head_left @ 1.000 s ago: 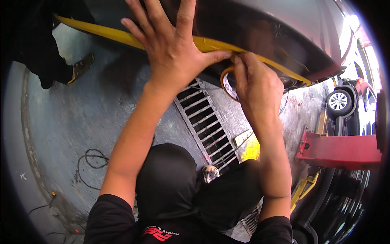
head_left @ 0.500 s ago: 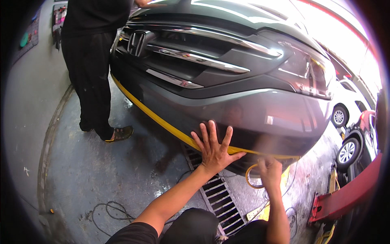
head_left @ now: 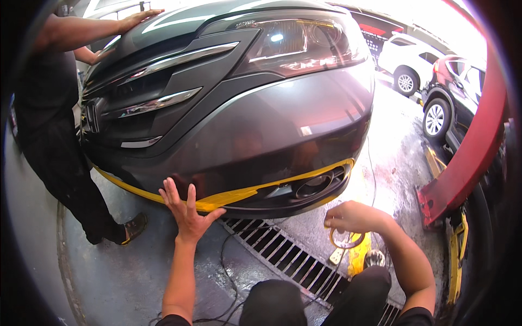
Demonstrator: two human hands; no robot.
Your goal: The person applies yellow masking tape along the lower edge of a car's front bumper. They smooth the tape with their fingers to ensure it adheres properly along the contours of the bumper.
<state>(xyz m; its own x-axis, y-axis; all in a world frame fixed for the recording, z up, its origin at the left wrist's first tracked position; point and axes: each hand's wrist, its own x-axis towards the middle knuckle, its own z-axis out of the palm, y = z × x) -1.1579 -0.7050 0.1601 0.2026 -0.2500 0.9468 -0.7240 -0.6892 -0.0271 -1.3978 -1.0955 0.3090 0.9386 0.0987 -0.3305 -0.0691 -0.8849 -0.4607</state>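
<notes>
A dark grey car's front bumper [head_left: 272,127] is before me. Yellow masking tape [head_left: 231,196] runs along its lower part, around the left side and over toward the fog lamp [head_left: 314,185]. My left hand [head_left: 190,217] is open, fingers spread, at the taped lower edge; whether the fingertips press on the bumper is hard to tell. Apart from the car, to the right and below the fog lamp, my right hand [head_left: 356,217] grips a roll of yellow tape [head_left: 347,247], which hangs under the fingers.
At the left another person [head_left: 49,125] stands with hands on the bonnet. A floor grate [head_left: 283,255] crosses beneath the bumper, with cables [head_left: 224,266] nearby. A red lift post [head_left: 462,168] rises at the right, and parked cars [head_left: 405,65] stand beyond it.
My view has swung to the right along the bumper. The right hand has come away from the bumper with the tape roll. My left hand stays spread at the taped edge.
</notes>
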